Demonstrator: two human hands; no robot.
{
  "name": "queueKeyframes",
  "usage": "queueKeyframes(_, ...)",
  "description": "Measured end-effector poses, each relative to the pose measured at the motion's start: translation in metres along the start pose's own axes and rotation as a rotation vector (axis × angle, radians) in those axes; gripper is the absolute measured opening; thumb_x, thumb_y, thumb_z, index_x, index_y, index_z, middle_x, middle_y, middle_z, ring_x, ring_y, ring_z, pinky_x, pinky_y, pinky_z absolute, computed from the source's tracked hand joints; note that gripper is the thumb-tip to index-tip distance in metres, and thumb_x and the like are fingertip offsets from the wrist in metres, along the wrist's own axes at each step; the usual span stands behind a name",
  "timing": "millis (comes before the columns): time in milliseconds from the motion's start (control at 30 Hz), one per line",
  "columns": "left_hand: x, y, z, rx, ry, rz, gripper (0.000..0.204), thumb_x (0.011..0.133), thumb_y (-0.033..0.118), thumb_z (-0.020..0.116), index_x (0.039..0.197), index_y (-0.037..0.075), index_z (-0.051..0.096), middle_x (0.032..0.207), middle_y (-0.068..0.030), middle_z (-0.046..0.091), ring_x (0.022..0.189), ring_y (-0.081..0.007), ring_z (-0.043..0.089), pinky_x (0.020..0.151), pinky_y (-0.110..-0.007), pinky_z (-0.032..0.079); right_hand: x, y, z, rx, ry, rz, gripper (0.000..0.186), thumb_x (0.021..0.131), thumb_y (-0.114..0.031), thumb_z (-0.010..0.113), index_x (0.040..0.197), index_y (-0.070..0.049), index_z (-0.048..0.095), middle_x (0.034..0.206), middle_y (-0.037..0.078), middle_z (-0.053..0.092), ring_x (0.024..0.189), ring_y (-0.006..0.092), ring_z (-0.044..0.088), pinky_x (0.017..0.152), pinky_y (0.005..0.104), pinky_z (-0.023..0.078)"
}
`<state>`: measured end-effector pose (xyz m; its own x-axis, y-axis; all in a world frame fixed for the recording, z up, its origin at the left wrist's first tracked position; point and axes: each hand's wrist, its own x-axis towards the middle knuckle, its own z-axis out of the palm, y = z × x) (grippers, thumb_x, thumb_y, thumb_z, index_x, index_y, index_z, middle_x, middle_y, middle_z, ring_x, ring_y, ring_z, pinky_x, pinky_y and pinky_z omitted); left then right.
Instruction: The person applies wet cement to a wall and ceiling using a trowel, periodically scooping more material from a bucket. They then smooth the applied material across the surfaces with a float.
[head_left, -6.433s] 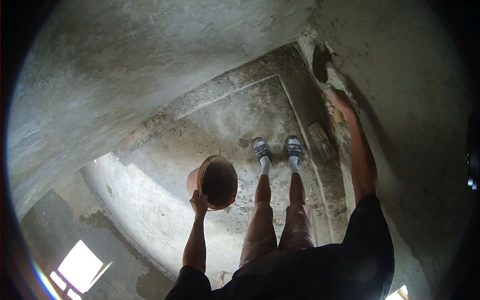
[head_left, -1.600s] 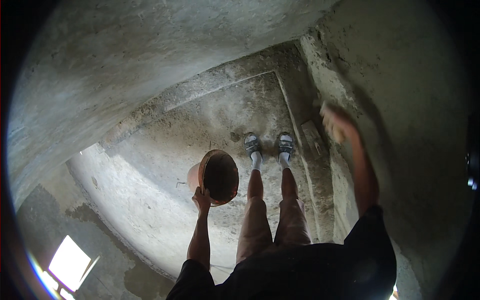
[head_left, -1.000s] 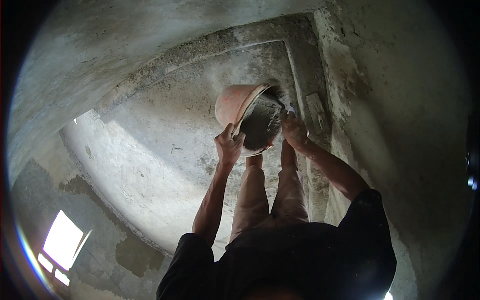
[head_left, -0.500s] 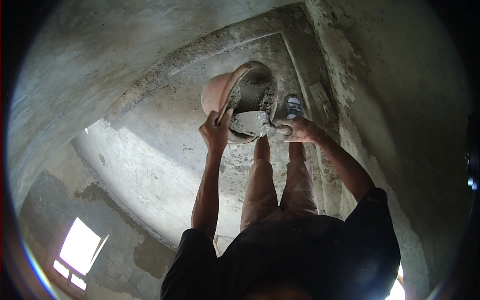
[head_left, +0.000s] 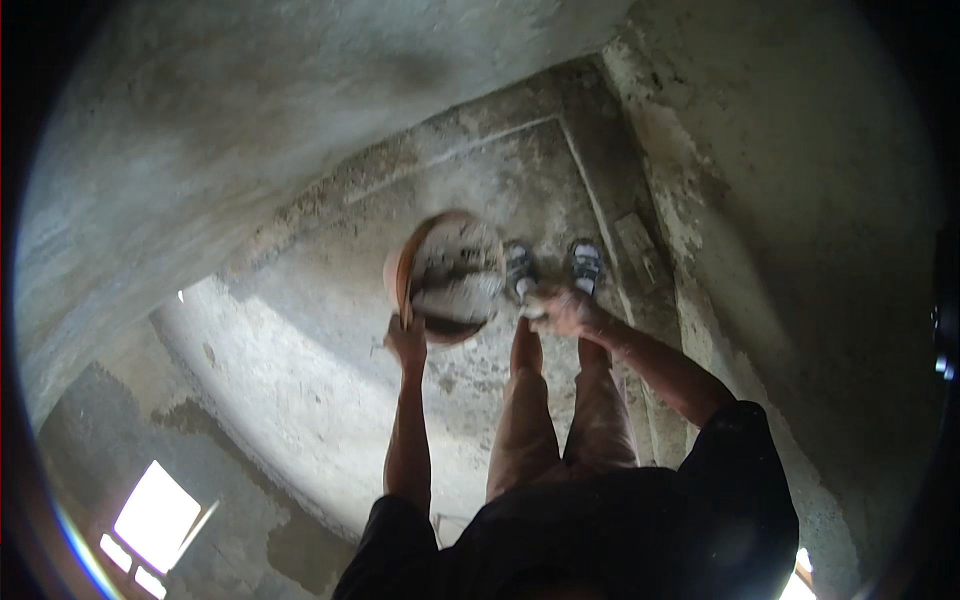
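Observation:
A tilted reddish bucket (head_left: 406,265) hangs from my left hand (head_left: 406,340), whose fingers grip its near-left rim; grey wet mortar coats its inside. My right hand (head_left: 568,312) is closed on the handle of a trowel at the bucket's right side. The trowel's mortar-covered blade (head_left: 452,295) is within the bucket's mouth, blurred by motion, so its exact edges cannot be made out.
Under my sandalled feet (head_left: 586,262) is a rough concrete floor (head_left: 300,370) bordered by a ledge (head_left: 640,250). A rough plastered wall (head_left: 800,250) rises on the right, another surface (head_left: 200,150) at upper left. A bright opening (head_left: 155,515) shows at lower left.
My right hand has come from the right wall to the bucket with the trowel. Over the last half second the bucket and both hands moved lower in the picture, uncovering my feet.

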<state>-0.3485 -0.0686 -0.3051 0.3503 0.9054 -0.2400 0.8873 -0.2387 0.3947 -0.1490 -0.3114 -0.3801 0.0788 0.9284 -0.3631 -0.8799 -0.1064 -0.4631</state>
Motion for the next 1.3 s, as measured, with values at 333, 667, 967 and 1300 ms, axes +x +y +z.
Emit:
queueKeyframes(333,-0.081,-0.116,-0.004,0.113,-0.159,-0.203,0.028,0.068,0.024,0.065,0.067,-0.001,0.052,0.061,-0.0194,0.056,0.057,-0.0341,0.054,0.055,-0.042,0.042,0.065,-0.046,0.043,-1.072,-0.563,0.234,0.043,0.064,-0.024,0.071,0.102,-0.012,0.057,0.078,0.010,0.059,0.070,0.0216,0.058,0.062,0.0398,0.049)
queueKeyframes(667,-0.116,-0.109,-0.040,0.138,-0.223,-0.271,0.022,0.065,0.016,0.063,0.069,-0.002,0.050,0.062,-0.0217,0.055,0.058,-0.0358,0.056,0.055,-0.044,0.042,-0.058,-0.195,-0.059,-0.485,0.884,0.301,0.028,0.086,-0.036,0.053,0.085,-0.008,0.055,0.060,0.002,0.053,0.045,0.0107,0.049,0.041,0.0284,0.041)
queueKeyframes(967,-0.078,-0.072,0.013,-0.097,-0.226,-0.164,0.026,0.070,0.022,0.063,0.079,0.000,0.053,0.067,-0.0244,0.055,0.067,-0.0419,0.055,0.056,-0.044,0.043,-0.105,0.004,0.046,-1.513,0.236,0.530,0.059,0.077,-0.040,0.056,0.123,-0.007,0.040,0.110,0.022,0.050,0.093,0.0360,0.056,0.079,0.0419,0.046)
queueKeyframes(1300,-0.025,0.108,-0.008,-0.186,-0.203,0.260,0.022,0.068,0.012,0.068,0.076,0.002,0.051,0.061,-0.0208,0.051,0.058,-0.0412,0.050,0.048,-0.038,0.041,0.015,-0.006,-0.023,-0.613,0.414,-0.505,0.024,0.072,-0.016,0.057,0.093,-0.005,0.052,0.082,0.009,0.050,0.058,0.0181,0.050,0.050,0.0321,0.042)
